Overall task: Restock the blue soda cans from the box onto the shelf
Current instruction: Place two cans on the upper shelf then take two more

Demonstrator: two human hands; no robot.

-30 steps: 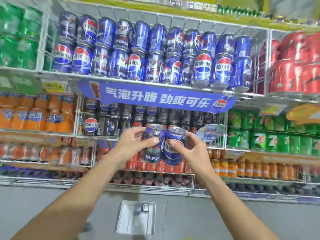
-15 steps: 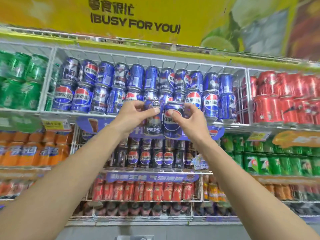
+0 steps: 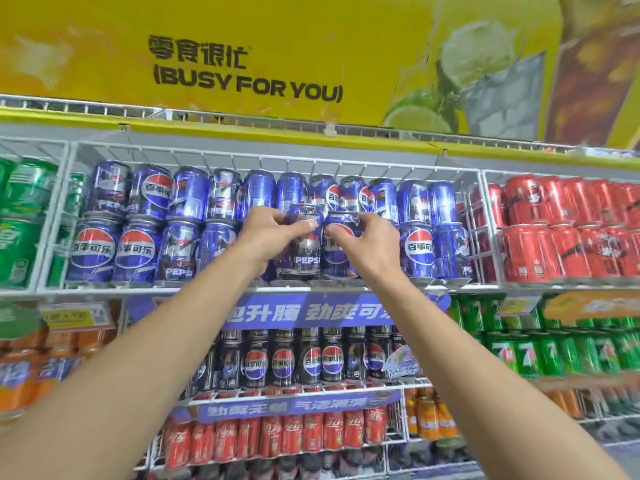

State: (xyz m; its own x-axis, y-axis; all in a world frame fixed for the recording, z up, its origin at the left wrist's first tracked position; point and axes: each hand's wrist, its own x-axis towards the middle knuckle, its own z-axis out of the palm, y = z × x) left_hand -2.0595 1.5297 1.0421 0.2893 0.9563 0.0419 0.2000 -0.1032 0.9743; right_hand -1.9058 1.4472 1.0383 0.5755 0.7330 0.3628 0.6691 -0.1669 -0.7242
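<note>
My left hand (image 3: 272, 233) grips a blue Pepsi can (image 3: 304, 252) near its top. Right beside it, my right hand (image 3: 372, 240) grips a second blue can (image 3: 335, 249). Both cans are upright, side by side, at the front of the top wire shelf (image 3: 214, 289), level with its lower row of cans. Whether their bases touch the shelf I cannot tell. Blue cans (image 3: 138, 220) stacked two high fill the shelf to the left and right of my hands. The box is out of view.
Green cans (image 3: 24, 220) fill the bay to the left, red cans (image 3: 568, 230) the bay to the right. A white wire divider (image 3: 483, 223) closes off the blue bay's right side. A yellow sign (image 3: 242, 64) hangs above. Dark Pepsi cans (image 3: 304, 358) stand one shelf down.
Both hands rose with their cans from the level of the lower shelves up to the top shelf's front edge. The view tilted upward, and the floor dropped out of sight.
</note>
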